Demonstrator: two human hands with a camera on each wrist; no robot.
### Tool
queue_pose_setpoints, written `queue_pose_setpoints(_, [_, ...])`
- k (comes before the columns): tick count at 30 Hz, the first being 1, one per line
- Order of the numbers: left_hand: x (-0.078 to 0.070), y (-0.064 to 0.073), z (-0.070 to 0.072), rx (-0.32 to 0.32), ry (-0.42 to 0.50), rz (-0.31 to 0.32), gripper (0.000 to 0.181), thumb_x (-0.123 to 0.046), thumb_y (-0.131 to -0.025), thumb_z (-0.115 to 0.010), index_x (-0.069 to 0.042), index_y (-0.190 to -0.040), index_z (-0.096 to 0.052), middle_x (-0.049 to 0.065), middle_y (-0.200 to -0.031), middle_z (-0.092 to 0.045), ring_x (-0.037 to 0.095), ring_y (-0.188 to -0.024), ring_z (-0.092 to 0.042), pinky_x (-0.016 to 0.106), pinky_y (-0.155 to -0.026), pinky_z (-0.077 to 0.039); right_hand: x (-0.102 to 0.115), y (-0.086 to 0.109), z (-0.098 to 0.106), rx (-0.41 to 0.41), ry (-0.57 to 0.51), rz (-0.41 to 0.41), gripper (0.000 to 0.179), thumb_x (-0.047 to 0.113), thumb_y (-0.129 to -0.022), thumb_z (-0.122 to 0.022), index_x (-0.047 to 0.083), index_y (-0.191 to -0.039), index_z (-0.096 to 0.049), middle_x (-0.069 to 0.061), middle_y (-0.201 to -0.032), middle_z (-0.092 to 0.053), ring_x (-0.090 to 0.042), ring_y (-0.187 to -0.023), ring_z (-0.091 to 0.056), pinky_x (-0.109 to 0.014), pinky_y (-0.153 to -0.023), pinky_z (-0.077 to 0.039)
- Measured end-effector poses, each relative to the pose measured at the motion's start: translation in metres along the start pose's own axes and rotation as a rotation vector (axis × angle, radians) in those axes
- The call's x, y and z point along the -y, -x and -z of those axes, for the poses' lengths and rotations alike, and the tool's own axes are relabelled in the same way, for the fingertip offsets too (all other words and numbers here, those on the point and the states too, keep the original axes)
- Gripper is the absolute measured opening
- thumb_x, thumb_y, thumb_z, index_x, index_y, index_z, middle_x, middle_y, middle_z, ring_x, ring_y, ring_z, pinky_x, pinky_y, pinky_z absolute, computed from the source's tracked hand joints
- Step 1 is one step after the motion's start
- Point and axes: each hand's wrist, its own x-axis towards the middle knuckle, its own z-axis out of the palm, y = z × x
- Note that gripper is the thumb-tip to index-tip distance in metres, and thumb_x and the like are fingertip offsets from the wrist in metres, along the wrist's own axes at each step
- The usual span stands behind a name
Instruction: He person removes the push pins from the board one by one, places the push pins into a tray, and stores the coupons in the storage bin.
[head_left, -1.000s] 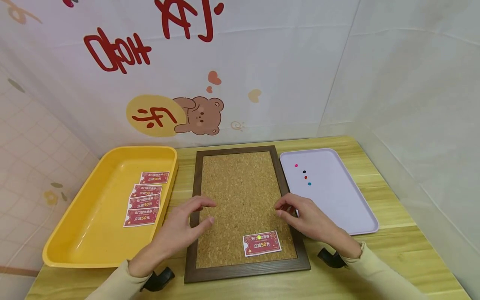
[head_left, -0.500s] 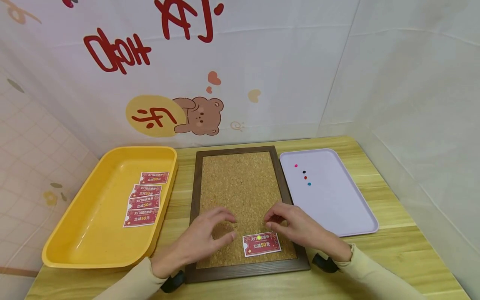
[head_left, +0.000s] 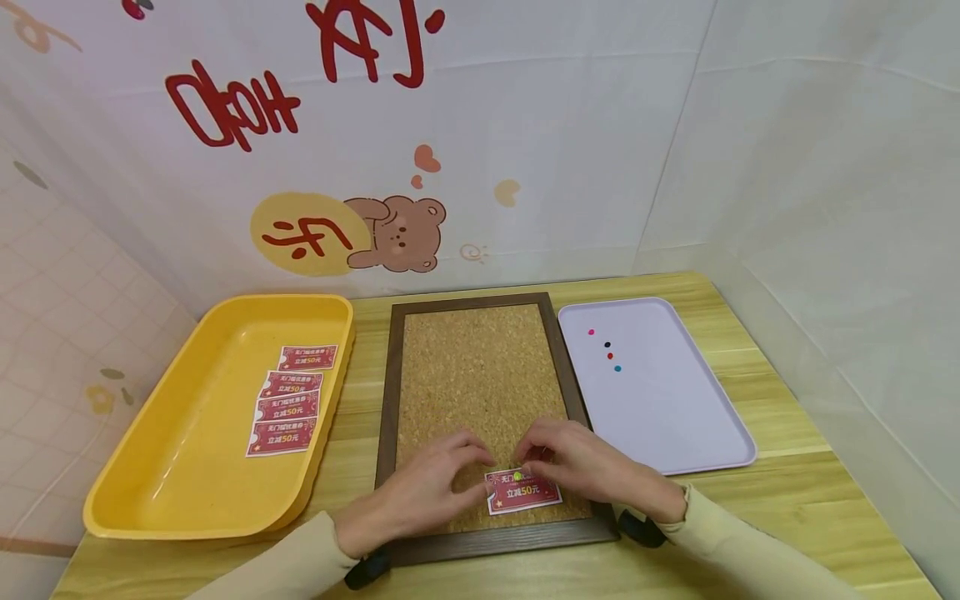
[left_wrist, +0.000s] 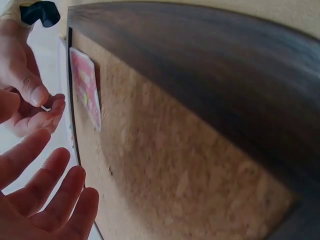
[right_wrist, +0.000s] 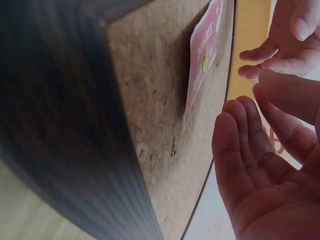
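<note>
A red-and-white paper coupon [head_left: 523, 496] lies on the lower right of a cork board [head_left: 480, 375] with a dark wooden frame. A yellow-green pushpin [head_left: 517, 476] stands at the coupon's upper middle; the right wrist view shows the coupon's edges lifting off the cork. My left hand [head_left: 427, 490] hovers at the coupon's left end, fingers loosely bent and holding nothing. From the upper right, my right hand [head_left: 588, 462] reaches over the coupon, its fingertips close by the pushpin. In the right wrist view that hand [right_wrist: 270, 175] has relaxed fingers, with nothing between them.
On the left stands a yellow tray [head_left: 187, 450] holding several similar coupons [head_left: 283, 435]. A pale purple tray [head_left: 675, 408] to the right carries several small coloured pushpins [head_left: 610, 356]. Behind the wooden table [head_left: 817, 467] rises a printed white wall covering [head_left: 585, 125].
Both hands have moved inward and toward the near side, from the board's two sides to the coupon. The coupon and its pushpin have stayed in place.
</note>
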Motion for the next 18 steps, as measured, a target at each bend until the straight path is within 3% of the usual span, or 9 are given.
queue_pose_setpoints(11, [0.004, -0.009, -0.009, 0.056, -0.026, 0.012, 0.024, -0.022, -0.097, -0.072, -0.010, -0.117, -0.073, -0.002, -0.109, -0.068, 0.013, -0.103, -0.064, 0.036, -0.091, -0.054, 0.000, -0.008, -0.005, 0.122, 0.044, -0.038, 0.006, 0.016, -0.097, -0.073, 0.020, -0.100, -0.075, 0.013, -0.100, -0.067, -0.001, -0.092, -0.059, -0.033, -0.088, -0.049])
queue_pose_setpoints(18, [0.006, -0.015, -0.012, 0.099, -0.027, 0.057, 0.026, -0.024, -0.094, -0.074, -0.012, -0.117, -0.074, -0.004, -0.109, -0.066, 0.010, -0.100, -0.060, 0.033, -0.087, -0.053, -0.002, -0.012, -0.008, 0.161, 0.063, -0.058, 0.006, 0.013, -0.094, -0.075, 0.019, -0.095, -0.074, 0.012, -0.096, -0.067, 0.000, -0.086, -0.055, -0.029, -0.081, -0.050])
